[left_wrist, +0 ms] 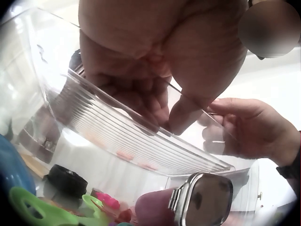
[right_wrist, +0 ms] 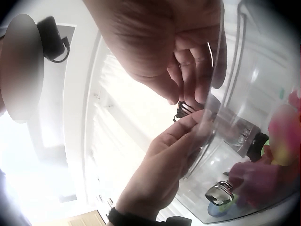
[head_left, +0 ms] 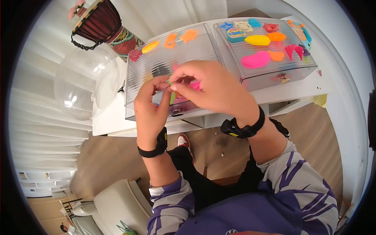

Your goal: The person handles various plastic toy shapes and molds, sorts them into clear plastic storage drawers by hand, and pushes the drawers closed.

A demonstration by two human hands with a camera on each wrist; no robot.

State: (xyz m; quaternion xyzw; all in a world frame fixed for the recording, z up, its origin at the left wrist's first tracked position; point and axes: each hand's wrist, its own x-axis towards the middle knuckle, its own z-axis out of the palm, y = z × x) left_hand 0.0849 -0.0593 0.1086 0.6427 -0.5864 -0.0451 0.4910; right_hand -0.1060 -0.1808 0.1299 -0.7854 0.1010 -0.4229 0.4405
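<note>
Both hands meet over the front of the left clear box [head_left: 135, 84]. The left hand [head_left: 150, 111] pinches a small dark toothed piece [right_wrist: 185, 109], best seen in the right wrist view. From the other side, the thumb and fingertips of the right hand [head_left: 219, 88] pinch the same piece. In the left wrist view, the left hand [left_wrist: 160, 56] partly hides the fingertips, with the right hand [left_wrist: 249, 125] at the right. Fingers cover most of the piece in the head view. Behind the clear wall lie a black item [left_wrist: 67, 181] and a green item [left_wrist: 40, 207].
A second clear box [head_left: 270, 76] stands right, with colourful pieces on its lid, including a yellow one [head_left: 257, 40]. Orange pieces [head_left: 188, 36] lie on the left lid. A transparent dome [head_left: 84, 84] and a drum [head_left: 98, 23] stand at the left.
</note>
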